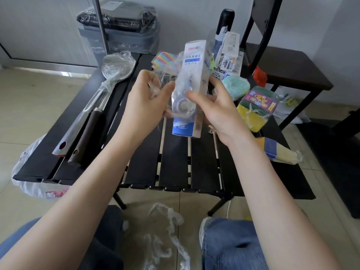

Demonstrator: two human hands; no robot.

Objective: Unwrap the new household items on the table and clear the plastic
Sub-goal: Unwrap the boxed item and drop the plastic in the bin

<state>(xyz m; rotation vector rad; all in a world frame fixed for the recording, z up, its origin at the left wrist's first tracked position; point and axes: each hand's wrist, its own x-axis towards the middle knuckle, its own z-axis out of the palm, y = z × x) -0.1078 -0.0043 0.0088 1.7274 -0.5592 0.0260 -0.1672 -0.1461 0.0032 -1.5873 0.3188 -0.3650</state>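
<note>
The white-and-blue boxed item (191, 90) is gripped by the right hand (212, 112) while its clear film (161, 82) is pinched by the left hand (144, 102); crumpled plastic (167, 217) is seen discarded on the floor, and the wrapped steel ladle (116, 67) and sponge pack (257, 106) on the black slatted worktop (175, 162) are judged left.

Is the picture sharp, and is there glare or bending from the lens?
Head view: the wide lens bends the edges, so the table rim and floor tiles curve; daylight is soft, with weak shadows; the plastic wrap pulled by the left hand glints, as does the wrapped ladle; print on the box, held by the right hand, is blurred and unreadable.
</note>
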